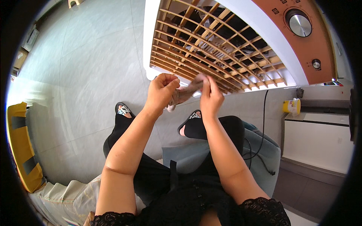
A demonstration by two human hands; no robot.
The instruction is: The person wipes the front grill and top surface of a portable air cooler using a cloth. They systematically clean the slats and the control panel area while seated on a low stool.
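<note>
Between my two hands stretches a small, limp grey-brown piece of cloth (pixel 185 93), slightly blurred; its exact kind is hard to make out. My left hand (pixel 161 91) is closed with its fingertips pinched, at the cloth's left end, where a paler end hangs down beside the wrist. My right hand (pixel 211 96) pinches the other end between thumb and fingers, a bit blurred. Both hands are in front of the lower edge of a wooden grille (pixel 196 45) on a white heater-like appliance.
The appliance has an orange-brown panel (pixel 279 41) with a large silver knob (pixel 299 24) and a smaller one (pixel 316 64). A black cable (pixel 264 124) runs down by a blue-grey seat (pixel 269 154). A yellow tub (pixel 292 107) stands right; a yellow-and-grey object (pixel 20 147) lies left.
</note>
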